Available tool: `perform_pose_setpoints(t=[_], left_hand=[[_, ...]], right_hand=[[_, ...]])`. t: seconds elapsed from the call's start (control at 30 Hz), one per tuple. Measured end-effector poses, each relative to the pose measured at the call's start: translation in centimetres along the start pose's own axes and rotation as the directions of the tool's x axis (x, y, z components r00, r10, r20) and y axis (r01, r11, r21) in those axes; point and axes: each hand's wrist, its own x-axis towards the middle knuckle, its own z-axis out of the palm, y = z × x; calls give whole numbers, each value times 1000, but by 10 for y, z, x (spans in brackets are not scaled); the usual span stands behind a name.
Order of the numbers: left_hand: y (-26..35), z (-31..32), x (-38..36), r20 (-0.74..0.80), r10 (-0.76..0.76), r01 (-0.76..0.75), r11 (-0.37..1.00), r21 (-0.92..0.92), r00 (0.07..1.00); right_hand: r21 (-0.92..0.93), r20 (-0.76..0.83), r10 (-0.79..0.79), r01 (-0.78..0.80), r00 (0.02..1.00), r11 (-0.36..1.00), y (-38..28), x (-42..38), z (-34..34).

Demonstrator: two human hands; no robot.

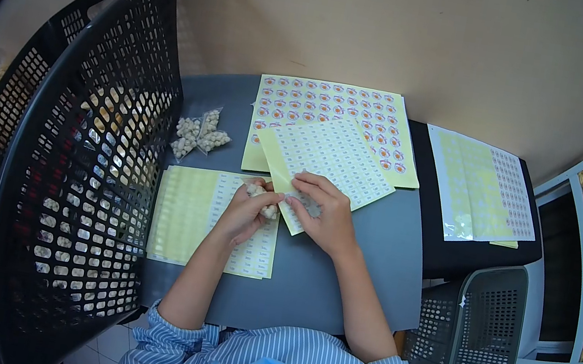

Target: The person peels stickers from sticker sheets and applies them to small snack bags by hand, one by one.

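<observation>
My left hand (244, 213) grips a small bag of pale pieces (267, 210) above the bench (306, 277); my right hand (324, 214) pinches at the tilted label sheet (329, 161). The tall black basket (93, 149) walls off my left side, beside more bags (199, 133).

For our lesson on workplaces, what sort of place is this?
Probably a packing or labelling workspace: sticker sheets on a grey table, small clear bags of pale pieces, and a large dark basket alongside.

Left of the bench (305, 284) stands a basket (100, 150); packets (201, 134) lie behind one stack (182, 214), beside another (267, 105).
</observation>
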Motion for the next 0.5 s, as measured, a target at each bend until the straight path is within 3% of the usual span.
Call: perform_pose_setpoints(t=[0.33,0.5], left_hand=[[-2,2,2,26,-24,28,983,-183,999],[-8,8,0,-12,38,-39,996,-77,999]], right_hand=[[-99,-133,-85,72,988,992,1,0,6],[-60,-106,15,-21,994,998,3,-3,9]])
